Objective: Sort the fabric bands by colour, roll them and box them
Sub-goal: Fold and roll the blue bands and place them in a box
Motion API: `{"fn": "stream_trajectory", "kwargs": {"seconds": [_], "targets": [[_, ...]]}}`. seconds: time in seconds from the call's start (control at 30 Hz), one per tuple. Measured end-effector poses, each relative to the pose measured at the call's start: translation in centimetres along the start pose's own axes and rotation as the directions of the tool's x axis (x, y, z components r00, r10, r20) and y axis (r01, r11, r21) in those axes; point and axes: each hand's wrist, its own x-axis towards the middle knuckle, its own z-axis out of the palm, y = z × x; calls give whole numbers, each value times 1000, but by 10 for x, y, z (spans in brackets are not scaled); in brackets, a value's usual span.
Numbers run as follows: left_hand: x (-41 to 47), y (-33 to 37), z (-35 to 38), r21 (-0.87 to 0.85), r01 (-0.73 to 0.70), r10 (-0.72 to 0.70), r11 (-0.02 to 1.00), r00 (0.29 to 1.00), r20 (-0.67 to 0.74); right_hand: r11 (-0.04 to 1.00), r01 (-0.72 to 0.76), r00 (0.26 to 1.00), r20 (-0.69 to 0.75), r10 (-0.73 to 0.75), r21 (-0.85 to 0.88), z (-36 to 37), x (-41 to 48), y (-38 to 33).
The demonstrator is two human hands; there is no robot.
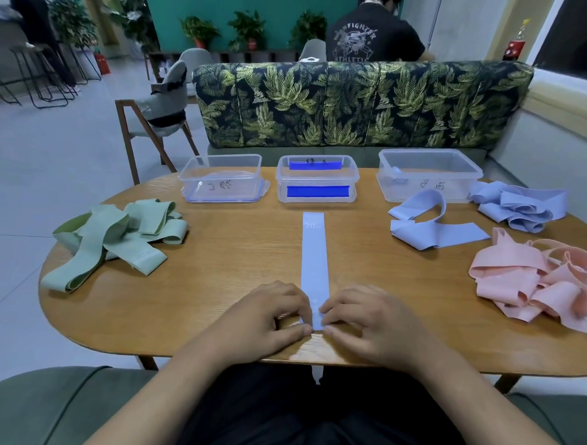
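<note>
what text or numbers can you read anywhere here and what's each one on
"20" on the flat blue band; the small letters after it are blurred.
"FIGHTER" and "ATHLETIC" on the black T-shirt; the letters before "FIGHTER" are unclear.
"A", handwritten, on the middle box; the marks beside it are unreadable.
Handwriting on the left box and the right box: too blurred to read.
</note>
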Motion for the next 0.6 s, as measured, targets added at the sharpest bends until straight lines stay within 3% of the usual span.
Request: {"fn": "stream_trajectory", "kwargs": {"seconds": [0.2, 0.6], "targets": [[3, -2, 4, 29, 25, -24, 999, 999, -43, 997, -55, 998, -20, 54, -44, 8, -1, -9], [1, -4, 6, 31, -30, 31, 999, 999, -36, 999, 41, 999, -6, -41, -28, 7, -7, -6]]}}
